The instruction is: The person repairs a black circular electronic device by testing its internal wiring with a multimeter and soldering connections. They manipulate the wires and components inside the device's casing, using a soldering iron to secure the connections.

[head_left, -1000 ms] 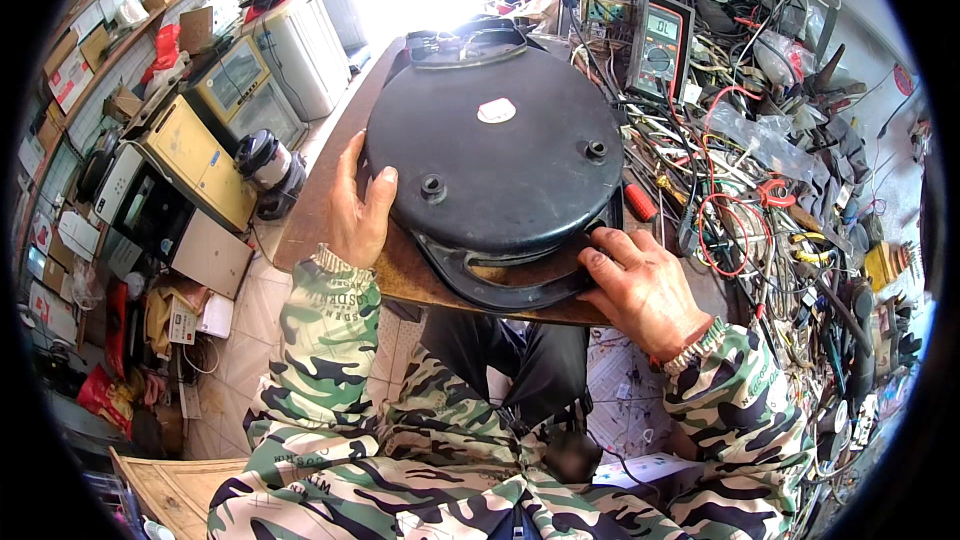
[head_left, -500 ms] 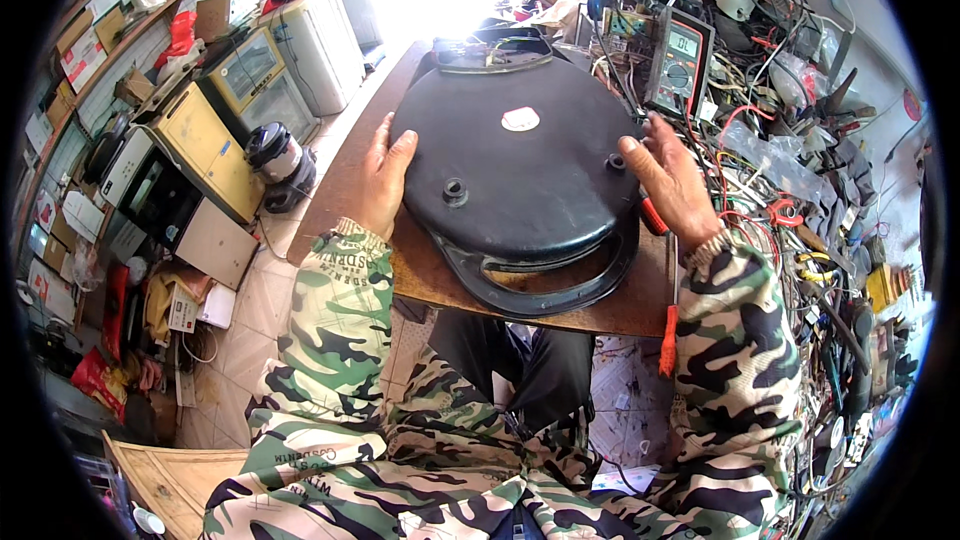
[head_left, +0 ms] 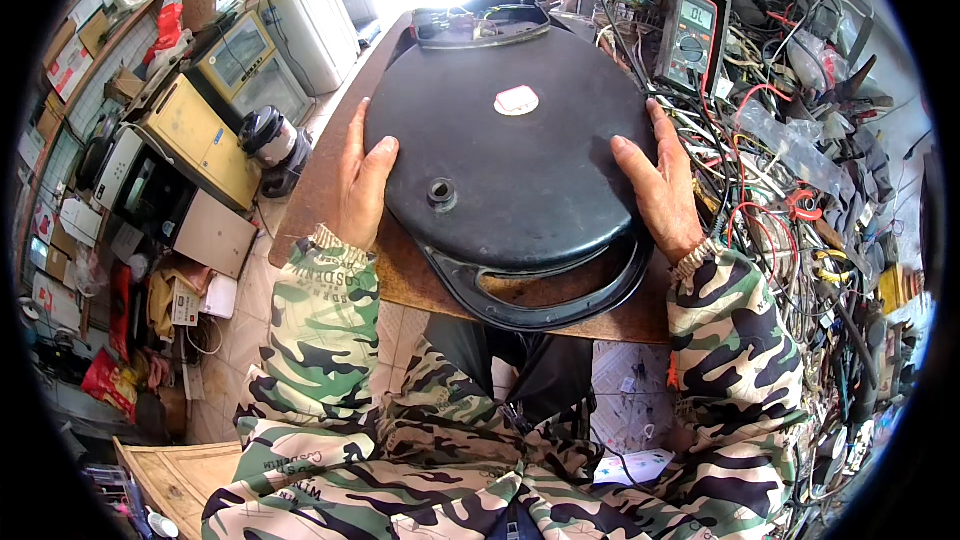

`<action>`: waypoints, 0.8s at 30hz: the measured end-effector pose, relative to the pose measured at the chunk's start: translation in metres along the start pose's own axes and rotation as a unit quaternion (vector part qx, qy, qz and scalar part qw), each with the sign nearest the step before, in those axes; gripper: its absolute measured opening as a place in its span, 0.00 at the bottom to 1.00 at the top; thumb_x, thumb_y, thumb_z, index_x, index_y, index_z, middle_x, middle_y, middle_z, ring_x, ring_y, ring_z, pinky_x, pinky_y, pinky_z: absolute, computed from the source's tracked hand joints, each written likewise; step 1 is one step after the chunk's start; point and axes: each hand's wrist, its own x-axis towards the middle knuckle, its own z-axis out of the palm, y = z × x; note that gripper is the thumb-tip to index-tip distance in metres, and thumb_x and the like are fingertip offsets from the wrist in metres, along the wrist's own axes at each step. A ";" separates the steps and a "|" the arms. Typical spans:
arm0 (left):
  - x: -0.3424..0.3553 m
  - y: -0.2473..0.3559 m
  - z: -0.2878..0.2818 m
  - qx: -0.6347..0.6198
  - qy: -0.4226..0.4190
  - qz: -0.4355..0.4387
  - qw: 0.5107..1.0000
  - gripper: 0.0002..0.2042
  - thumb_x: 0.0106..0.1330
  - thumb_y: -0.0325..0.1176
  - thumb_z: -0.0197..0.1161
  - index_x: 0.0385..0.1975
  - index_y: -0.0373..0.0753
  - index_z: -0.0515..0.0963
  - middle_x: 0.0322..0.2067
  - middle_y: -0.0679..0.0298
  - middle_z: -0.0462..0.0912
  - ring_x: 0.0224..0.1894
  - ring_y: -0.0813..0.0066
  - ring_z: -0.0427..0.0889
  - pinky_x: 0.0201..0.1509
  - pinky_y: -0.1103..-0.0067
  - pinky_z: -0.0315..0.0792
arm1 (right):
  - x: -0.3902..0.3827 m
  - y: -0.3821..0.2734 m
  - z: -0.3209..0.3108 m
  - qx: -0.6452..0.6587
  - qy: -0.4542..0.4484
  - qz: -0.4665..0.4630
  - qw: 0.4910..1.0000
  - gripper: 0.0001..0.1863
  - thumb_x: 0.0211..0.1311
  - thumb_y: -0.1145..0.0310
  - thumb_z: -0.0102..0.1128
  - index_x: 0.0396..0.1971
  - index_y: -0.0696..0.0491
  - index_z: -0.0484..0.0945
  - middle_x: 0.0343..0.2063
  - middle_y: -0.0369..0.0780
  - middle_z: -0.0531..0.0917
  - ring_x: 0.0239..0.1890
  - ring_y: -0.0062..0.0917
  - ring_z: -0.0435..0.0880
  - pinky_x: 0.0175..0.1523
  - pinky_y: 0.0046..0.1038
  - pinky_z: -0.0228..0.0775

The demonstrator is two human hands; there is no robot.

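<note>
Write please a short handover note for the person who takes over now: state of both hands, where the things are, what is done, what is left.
Left hand: flat against the left edge of the round black appliance base, open.
Right hand: flat on its right edge, open.
The base lies underside up on the brown workbench, its curved handle toward the person. A multimeter lies among wires at the far right.
Done: base is upside down.
Left: it appears unopened; no tool in hand.

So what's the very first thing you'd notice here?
The big round black appliance base lying upside down in the middle of the wooden bench, with the left hand and right hand pressed on its two sides. Next, the tangle of coloured wires heaped on the right, with a multimeter at its top.
</note>
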 end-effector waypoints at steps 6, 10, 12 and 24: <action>-0.004 -0.002 -0.003 0.032 -0.005 0.008 0.999 0.34 0.76 0.36 0.53 0.77 0.27 0.50 0.65 0.52 0.69 0.64 0.70 0.71 0.70 0.77 0.63 | -0.001 -0.007 -0.001 0.001 -0.003 0.000 1.000 0.45 0.65 0.63 0.66 0.72 0.73 0.54 0.67 0.57 0.71 0.69 0.37 0.70 0.74 0.32 0.59; -0.005 -0.002 -0.002 0.049 -0.004 0.016 0.999 0.34 0.75 0.36 0.51 0.77 0.28 0.50 0.66 0.51 0.69 0.66 0.68 0.70 0.71 0.76 0.62 | 0.003 -0.003 -0.004 -0.193 0.010 -0.038 0.980 0.43 0.64 0.59 0.64 0.70 0.71 0.60 0.63 0.62 0.73 0.68 0.46 0.73 0.74 0.37 0.60; -0.006 0.000 -0.001 0.046 0.000 0.007 0.999 0.34 0.75 0.36 0.51 0.77 0.28 0.51 0.66 0.50 0.69 0.66 0.68 0.70 0.72 0.75 0.62 | 0.001 0.000 -0.007 -0.179 0.004 -0.051 0.983 0.43 0.64 0.57 0.63 0.70 0.71 0.59 0.63 0.62 0.73 0.69 0.49 0.71 0.75 0.38 0.58; -0.005 -0.004 -0.005 0.057 -0.019 0.055 0.997 0.45 0.72 0.48 0.63 0.77 0.26 0.46 0.71 0.45 0.62 0.73 0.59 0.62 0.78 0.69 0.53 | -0.006 -0.004 0.000 0.013 -0.009 -0.006 1.000 0.50 0.62 0.66 0.70 0.75 0.70 0.48 0.70 0.56 0.65 0.73 0.39 0.65 0.77 0.34 0.53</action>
